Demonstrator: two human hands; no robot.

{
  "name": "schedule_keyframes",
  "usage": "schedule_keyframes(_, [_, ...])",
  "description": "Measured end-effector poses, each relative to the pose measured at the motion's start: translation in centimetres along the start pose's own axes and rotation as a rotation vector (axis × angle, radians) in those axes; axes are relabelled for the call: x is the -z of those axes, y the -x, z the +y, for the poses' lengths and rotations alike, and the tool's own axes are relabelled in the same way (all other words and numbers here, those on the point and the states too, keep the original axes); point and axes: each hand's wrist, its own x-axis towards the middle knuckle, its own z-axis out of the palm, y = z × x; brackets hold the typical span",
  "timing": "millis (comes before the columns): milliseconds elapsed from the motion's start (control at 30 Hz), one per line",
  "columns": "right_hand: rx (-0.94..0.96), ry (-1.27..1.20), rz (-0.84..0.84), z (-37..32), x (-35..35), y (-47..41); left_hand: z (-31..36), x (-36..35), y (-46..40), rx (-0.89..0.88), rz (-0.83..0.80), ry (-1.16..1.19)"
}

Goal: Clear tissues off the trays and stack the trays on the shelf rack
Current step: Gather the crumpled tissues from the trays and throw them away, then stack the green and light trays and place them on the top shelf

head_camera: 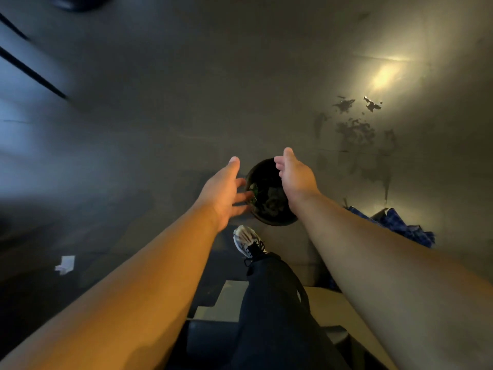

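Note:
I look down at a dim grey floor. A round black bin [269, 201] with dark crumpled contents stands on the floor ahead of my foot. My left hand [224, 190] hovers at the bin's left side, fingers spread and loose, holding nothing. My right hand [294, 177] reaches over the bin's right side, fingers extended, empty. No tray or shelf rack is in view. A small white scrap [65, 264], perhaps a tissue, lies on the floor at the left.
My shoe [246, 240] and dark trouser leg [269, 303] stand just below the bin. A blue checked cloth [400, 225] lies at the right. Wet patches [354, 129] mark the floor at upper right. A pale surface edge [328, 303] sits below.

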Motion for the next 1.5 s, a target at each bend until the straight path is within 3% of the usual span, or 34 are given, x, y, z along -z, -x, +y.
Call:
schedule_keyframes(267, [0.312, 0.112, -0.275, -12.4, -9.3, 12.5, 10.3, 6.3, 12.0, -0.348, 0.152, 0.026])
schedule_keyframes(500, [0.597, 0.214, -0.574, -19.7, -19.8, 26.8, 13.9, 16.5, 25.9, -0.617, 0.432, 0.276])
schedule_keyframes(733, [0.798, 0.378, -0.957, -15.9, -31.2, 43.7, 6.9, 30.5, 39.6, -0.762, 0.733, 0.370])
schedule_keyframes(1000, [0.748, 0.549, -1.192, -3.4, -42.4, 59.4, -9.0, 45.8, 50.6, -0.580, 1.003, 0.536])
schedule_keyframes(1167, [0.756, 0.775, -1.063, 1.3, -45.6, 59.1, -13.1, 49.4, 50.9, -0.475, 0.998, 0.525])
schedule_keyframes(1300, [0.886, 1.069, -0.784, 3.0, -47.3, 55.3, -14.1, 49.1, 48.7, -0.435, 0.903, 0.529])
schedule_keyframes(1400, [0.860, 1.243, -0.575, 3.6, -47.8, 52.2, -14.7, 49.2, 47.5, -0.420, 0.896, 0.572])
schedule_keyframes(1500, [0.805, 1.325, -0.561, 4.0, -48.1, 50.0, -15.6, 49.9, 47.6, -0.404, 0.951, 0.652])
